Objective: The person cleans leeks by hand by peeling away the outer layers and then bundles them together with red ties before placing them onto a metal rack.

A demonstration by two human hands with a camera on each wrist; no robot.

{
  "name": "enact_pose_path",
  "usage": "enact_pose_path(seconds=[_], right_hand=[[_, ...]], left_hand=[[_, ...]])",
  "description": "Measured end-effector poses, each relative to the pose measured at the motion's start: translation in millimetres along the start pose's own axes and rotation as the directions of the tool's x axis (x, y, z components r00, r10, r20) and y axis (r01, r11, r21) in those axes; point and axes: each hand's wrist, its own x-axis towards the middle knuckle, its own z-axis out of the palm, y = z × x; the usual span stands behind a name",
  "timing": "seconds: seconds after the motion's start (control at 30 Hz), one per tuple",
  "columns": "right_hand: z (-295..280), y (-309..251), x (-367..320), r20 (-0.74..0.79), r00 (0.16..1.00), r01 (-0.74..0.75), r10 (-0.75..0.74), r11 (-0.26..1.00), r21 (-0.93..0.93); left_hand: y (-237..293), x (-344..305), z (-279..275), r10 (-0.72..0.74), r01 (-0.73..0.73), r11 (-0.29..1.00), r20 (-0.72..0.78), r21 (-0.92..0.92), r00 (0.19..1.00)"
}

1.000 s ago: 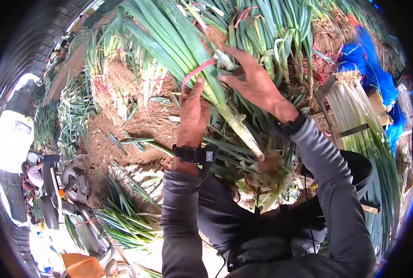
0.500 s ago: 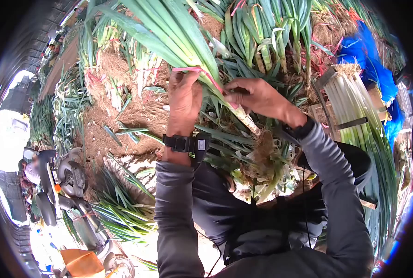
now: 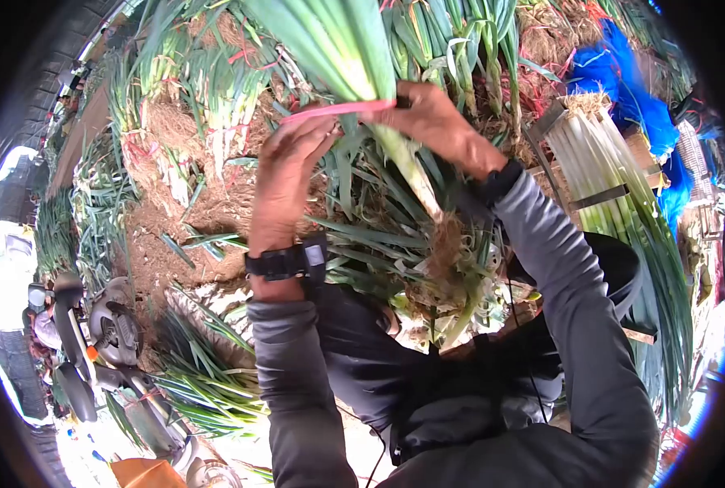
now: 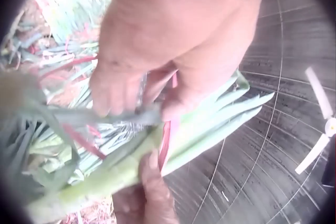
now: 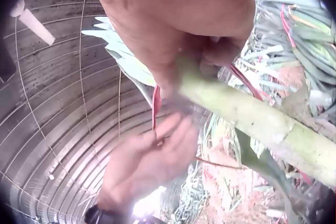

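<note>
A thick green onion bundle (image 3: 350, 57), its pale stalk (image 3: 415, 175) slanting down to the roots, is between my two hands. A pink tie strip (image 3: 342, 108) crosses it where the leaves spread. My left hand (image 3: 291, 167), blurred in the head view, pinches the strip beside the stalk; in the left wrist view the strip (image 4: 166, 145) runs down from its fingertips. On the other side, my right hand (image 3: 440, 126) grips the stalk just below the strip. In the right wrist view its thumb and curled fingers close round the pale stalk (image 5: 252, 116), the fingertips partly hidden.
Piles of tied green onions (image 3: 224, 130) lie ahead and to the left. A bundle of long white stalks (image 3: 586, 150) rests in a metal-sided holder at right, near blue netting (image 3: 623, 89). Loose trimmings (image 3: 452, 281) lie before my knees. A motorbike (image 3: 114, 325) stands far left.
My right hand first moved down the stalk with the strip's end, then back up to the tie. My left hand moved left and down, and the strip now stretches sideways between both hands.
</note>
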Motion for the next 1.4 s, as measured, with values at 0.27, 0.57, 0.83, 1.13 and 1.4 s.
enact_pose_path(seconds=[0.27, 0.57, 0.83, 1.13, 1.4], right_hand=[[-39.0, -19.2, 22.8, 0.036, 0.997, 0.070, -0.065, 0.988, -0.136], [21.0, -39.4, 21.0, 0.280, 0.960, 0.127, -0.012, 0.910, -0.394], [2.3, 94.6, -69.4, 0.398, 0.882, 0.442, -0.253, 0.736, -0.512], [-102.1, 275.3, -144.5, -0.050, 0.918, -0.286, 0.393, 0.570, -0.770], [-194.9, 297.3, -163.7, -0.450, 0.635, -0.738, 0.628, 0.665, -0.113]], left_hand=[[10.3, -7.0, -25.7, 0.193, -0.107, 0.915, -0.189, 0.390, 0.963], [-18.5, 23.9, -9.6, -0.039, -0.014, 0.980, -0.259, -0.198, 0.965], [7.5, 13.9, -96.5, 0.186, -0.335, 0.935, -0.636, -0.121, 0.749], [-14.1, -45.4, -284.4, 0.596, 0.098, 0.577, -0.500, 0.811, 0.629], [9.2, -83.0, -282.6, 0.711, 0.637, 0.185, -0.550, 0.749, 0.439]])
